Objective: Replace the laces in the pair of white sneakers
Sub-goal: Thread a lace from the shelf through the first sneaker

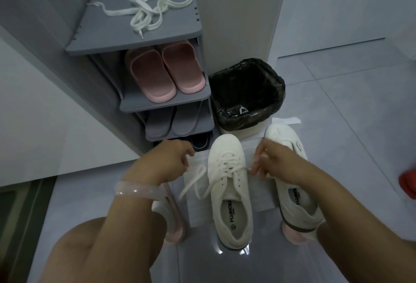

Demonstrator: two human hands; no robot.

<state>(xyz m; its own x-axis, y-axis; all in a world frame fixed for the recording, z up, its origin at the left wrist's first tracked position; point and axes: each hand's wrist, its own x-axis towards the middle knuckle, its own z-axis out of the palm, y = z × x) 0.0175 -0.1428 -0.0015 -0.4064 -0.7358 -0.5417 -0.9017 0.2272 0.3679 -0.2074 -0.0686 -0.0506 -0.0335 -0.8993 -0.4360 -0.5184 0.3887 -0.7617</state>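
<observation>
Two white sneakers stand on white paper on the floor. The left sneaker (227,183) is partly laced with a white lace (195,183) whose loose end trails to its left. My left hand (166,161) pinches that lace beside the shoe. My right hand (270,161) pinches the other lace end at the shoe's right side, in front of the right sneaker (290,170), which my arm partly hides. A second, loose white lace (148,10) lies tangled on top of the grey shoe rack (101,32).
The rack holds pink slippers (164,71) and grey slippers (166,122) on lower shelves. A bin lined with a black bag (247,93) stands right behind the sneakers. A red object (408,183) sits at the right edge. My knees are at the bottom.
</observation>
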